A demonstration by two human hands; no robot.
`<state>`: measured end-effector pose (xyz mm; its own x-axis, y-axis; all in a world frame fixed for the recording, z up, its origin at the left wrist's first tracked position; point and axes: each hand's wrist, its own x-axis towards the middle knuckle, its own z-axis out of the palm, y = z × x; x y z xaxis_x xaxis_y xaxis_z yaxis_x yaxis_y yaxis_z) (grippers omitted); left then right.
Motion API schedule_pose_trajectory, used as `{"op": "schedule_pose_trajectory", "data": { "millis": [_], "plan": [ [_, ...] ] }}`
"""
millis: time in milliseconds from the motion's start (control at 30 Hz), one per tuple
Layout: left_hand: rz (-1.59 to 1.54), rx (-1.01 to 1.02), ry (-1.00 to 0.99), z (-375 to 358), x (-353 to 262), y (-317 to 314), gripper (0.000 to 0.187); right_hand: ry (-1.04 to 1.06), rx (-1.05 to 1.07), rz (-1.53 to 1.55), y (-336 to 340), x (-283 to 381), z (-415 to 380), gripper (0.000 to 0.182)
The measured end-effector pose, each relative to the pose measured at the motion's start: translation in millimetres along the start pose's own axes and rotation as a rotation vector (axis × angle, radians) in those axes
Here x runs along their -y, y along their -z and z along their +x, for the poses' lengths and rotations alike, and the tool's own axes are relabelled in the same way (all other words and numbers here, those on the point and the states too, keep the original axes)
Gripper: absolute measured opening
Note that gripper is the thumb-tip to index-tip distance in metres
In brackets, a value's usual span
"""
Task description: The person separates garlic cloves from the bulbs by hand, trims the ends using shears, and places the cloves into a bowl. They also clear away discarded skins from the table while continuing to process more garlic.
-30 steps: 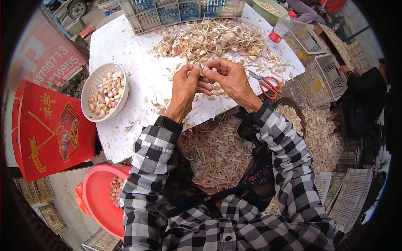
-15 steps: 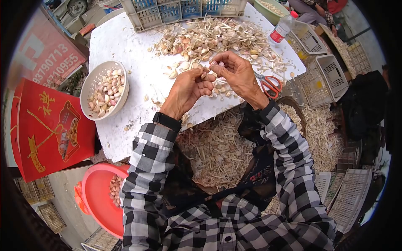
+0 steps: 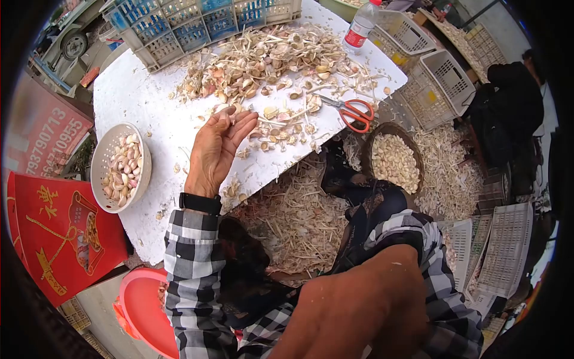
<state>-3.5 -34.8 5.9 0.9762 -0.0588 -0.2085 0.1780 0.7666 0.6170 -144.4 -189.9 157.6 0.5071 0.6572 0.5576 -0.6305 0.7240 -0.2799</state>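
Note:
My left hand [image 3: 216, 143] is palm up over the white table [image 3: 161, 113], thumb against the index finger on a small garlic piece [image 3: 231, 117], with the other fingers extended. Large and close to the camera, my right hand [image 3: 365, 305] is raised at the bottom; its fingers are not visible. Beyond my left hand lies a pile of garlic cloves and dry skins [image 3: 263, 60]. Red-handled scissors [image 3: 357, 115] lie at the table's right edge. At the left, a white perforated bowl [image 3: 145, 173] holds cloves.
A plastic crate [image 3: 197, 27] and a bottle [image 3: 361, 27] stand on the table. Left are a red box [image 3: 72, 239] and red basin [image 3: 140, 311]. A basket of cloves [image 3: 394, 161] stands right, near stacked crates [image 3: 439, 84]. Husks cover the ground below.
My right hand has left my left hand and come back close to the camera. My left hand has turned more open. The whole view has shifted, uncovering the scissors and clove basket.

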Motion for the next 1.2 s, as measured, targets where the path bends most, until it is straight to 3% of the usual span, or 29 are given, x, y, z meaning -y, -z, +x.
{"op": "schedule_pose_trajectory", "data": {
  "millis": [67,167,300,367,500,767,900,933,967,1000,1067,1133,1200],
  "plan": [
    [0.019,0.021,0.030,0,-1,-1,0.038,-0.295,-0.044,0.122,-2,8,-3,0.024],
    [0.084,0.029,0.055,-1,1,-5,0.040,-0.412,-0.043,0.115,-4,26,5,0.024],
    [0.241,-0.004,-0.017,-2,2,-9,0.031,-0.221,0.035,0.089,1,7,-1,0.024],
    [0.298,-0.029,-0.039,-4,3,-8,0.026,-0.166,0.010,0.228,0,-3,-7,0.023],
    [0.353,0.003,-0.035,-6,0,-9,0.021,-0.203,-0.062,0.280,-3,-4,-9,0.023],
    [0.289,0.003,-0.026,-24,-3,-23,0.024,-0.207,-0.095,0.029,8,14,-1,0.025],
    [0.269,0.041,-0.131,-56,-10,-58,0.021,-0.153,-0.520,-0.340,61,83,14,0.022],
    [0.255,0.182,-0.073,-59,-14,-52,0.023,-0.080,-0.403,-0.487,100,113,14,0.027],
    [0.246,0.329,-0.091,-64,-17,-52,0.023,0.049,-0.623,-0.537,115,129,17,0.026],
    [0.185,0.376,-0.085,-76,-20,-61,0.023,0.040,-0.673,-0.824,148,156,10,0.027],
    [0.128,0.498,-0.120,-104,-23,-79,0.022,-0.268,-0.890,-1.462,203,197,-9,0.028],
    [0.131,0.563,-0.171,-123,-39,-89,0.022,-0.589,-0.822,-2.069,227,212,-19,0.024],
    [0.252,0.749,0.075,-138,-67,-100,0.021,-0.587,-0.691,-2.193,252,220,-27,0.022]
  ]
}}
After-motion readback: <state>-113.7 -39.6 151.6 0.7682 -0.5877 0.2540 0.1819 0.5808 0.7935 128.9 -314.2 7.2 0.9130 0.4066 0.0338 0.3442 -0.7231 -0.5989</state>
